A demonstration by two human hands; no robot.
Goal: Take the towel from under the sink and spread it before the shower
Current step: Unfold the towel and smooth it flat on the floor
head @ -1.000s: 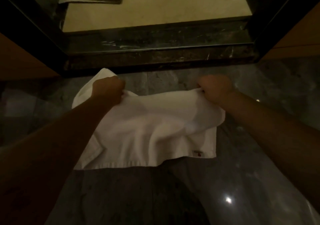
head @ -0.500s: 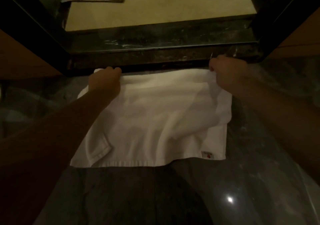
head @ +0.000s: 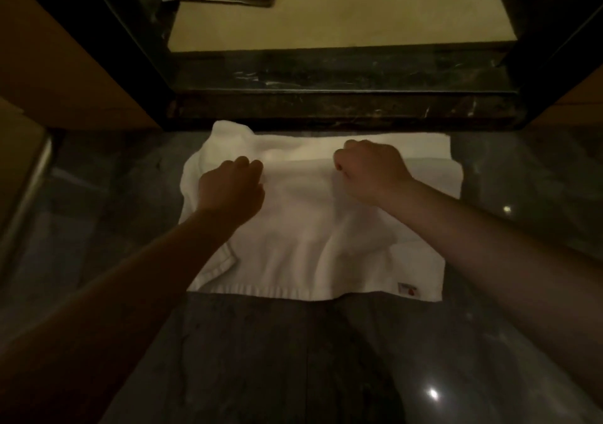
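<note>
Before the shower threshold (head: 326, 103), on the dark marble floor (head: 261, 358), your white towel (head: 303, 250) lies under both your hands. Your left hand (head: 231, 188) and right hand (head: 372, 170) sit curled on it; whether either pinches cloth cannot be told. Lift away with cloth caught and you risk dragging it askew. It looks soft and rumpled, its far-left corner bunched and its near-left edge folded over.

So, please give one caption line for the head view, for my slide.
Left hand and right hand over a white towel lying before the shower threshold.
</note>
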